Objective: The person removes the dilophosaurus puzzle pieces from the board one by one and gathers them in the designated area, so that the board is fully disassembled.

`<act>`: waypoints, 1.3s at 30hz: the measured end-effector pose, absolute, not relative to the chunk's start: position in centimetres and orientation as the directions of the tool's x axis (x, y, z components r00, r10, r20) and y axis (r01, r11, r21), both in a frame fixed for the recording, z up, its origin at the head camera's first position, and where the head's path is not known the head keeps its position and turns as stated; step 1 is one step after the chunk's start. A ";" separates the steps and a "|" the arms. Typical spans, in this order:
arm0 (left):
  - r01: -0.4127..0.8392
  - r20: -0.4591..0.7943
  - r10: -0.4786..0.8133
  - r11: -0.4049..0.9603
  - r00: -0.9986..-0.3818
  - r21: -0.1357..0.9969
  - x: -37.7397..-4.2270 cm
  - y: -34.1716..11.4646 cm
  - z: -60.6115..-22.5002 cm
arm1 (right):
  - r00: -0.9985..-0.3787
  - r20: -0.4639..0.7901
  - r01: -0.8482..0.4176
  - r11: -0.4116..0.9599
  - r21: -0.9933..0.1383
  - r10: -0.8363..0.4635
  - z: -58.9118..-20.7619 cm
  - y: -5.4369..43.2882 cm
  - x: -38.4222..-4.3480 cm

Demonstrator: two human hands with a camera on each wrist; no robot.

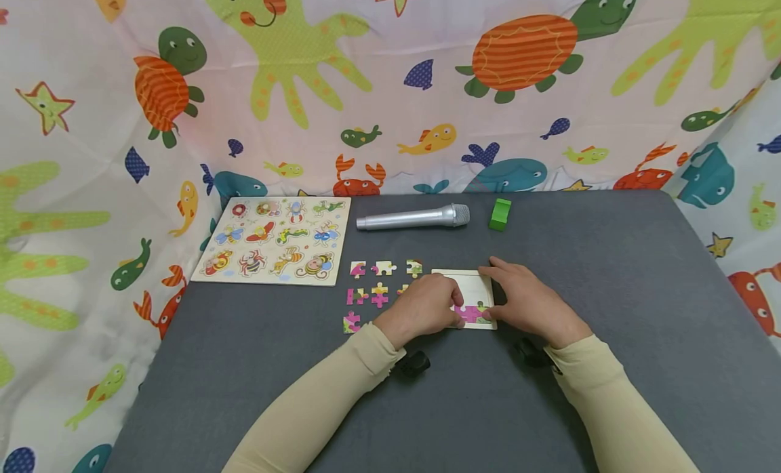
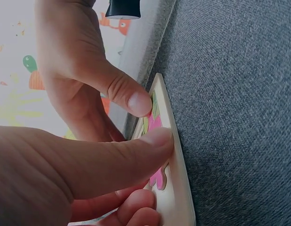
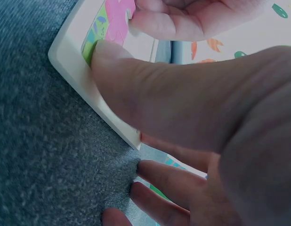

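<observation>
A shallow jigsaw tray lies before me, with joined pink and green puzzle pieces along its near edge. My left hand is over the tray's near left part, thumb and curled fingers pinching a pink puzzle piece; the fingers partly hide it. On the right side, my right hand presses its thumb on the green corner piece. Its other fingers extend along the tray's outer right side. Left of the tray lie several loose puzzle pieces, some partly covered by my left hand.
A wooden picture board with insect shapes lies at the back left. Behind the tray are a silver microphone and a green block. A patterned curtain hangs along the back edge of the grey table.
</observation>
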State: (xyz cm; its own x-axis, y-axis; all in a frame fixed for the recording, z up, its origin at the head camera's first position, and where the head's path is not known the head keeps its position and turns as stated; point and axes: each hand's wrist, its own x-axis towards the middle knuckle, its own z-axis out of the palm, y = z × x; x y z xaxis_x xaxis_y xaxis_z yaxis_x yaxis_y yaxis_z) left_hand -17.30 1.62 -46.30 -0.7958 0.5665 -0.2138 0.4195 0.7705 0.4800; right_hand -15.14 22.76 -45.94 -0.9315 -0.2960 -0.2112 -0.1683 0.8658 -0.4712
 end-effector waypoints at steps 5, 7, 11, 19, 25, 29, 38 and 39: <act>0.420 -0.209 0.563 0.772 -0.800 0.477 -17.2 1.7 -46.2 | -0.930 -0.216 -0.168 0.867 -0.469 -0.296 -46.0 22.8 -15.2; 0.424 -0.203 0.562 0.775 -0.802 0.469 -17.2 1.7 -46.2 | -0.931 -0.216 -0.167 0.868 -0.469 -0.295 -46.0 22.8 -15.2; 0.422 -0.200 0.557 0.777 -0.806 0.467 -17.2 1.7 -46.2 | -0.932 -0.216 -0.163 0.867 -0.471 -0.292 -46.1 22.7 -15.3; 0.395 -0.200 0.550 0.766 -0.811 0.507 -17.3 1.6 -46.3 | -0.932 -0.219 -0.155 0.866 -0.476 -0.287 -46.0 22.7 -15.3; 0.395 -0.185 0.556 0.751 -0.810 0.528 -17.3 1.5 -46.2 | -0.932 -0.224 -0.148 0.865 -0.479 -0.284 -45.9 22.6 -15.3; 0.395 -0.180 0.558 0.746 -0.810 0.536 -17.3 1.5 -46.1 | -0.932 -0.222 -0.150 0.865 -0.479 -0.285 -45.9 22.6 -15.3; 0.362 -0.183 0.542 0.740 -0.821 0.567 -17.5 1.3 -46.0 | -0.929 -0.236 -0.145 0.868 -0.474 -0.284 -45.9 22.7 -15.3; 0.365 -0.179 0.543 0.738 -0.821 0.567 -17.5 1.3 -46.1 | -0.929 -0.236 -0.145 0.869 -0.473 -0.284 -45.9 22.7 -15.3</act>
State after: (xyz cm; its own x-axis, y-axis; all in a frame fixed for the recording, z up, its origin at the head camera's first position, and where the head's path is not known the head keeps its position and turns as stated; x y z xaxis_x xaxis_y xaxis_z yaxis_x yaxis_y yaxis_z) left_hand -17.52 1.31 -46.07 -0.8207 0.5427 -0.1787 0.3649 0.7385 0.5670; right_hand -15.33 22.69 -45.86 -0.9292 -0.2841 -0.2364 -0.1452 0.8689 -0.4732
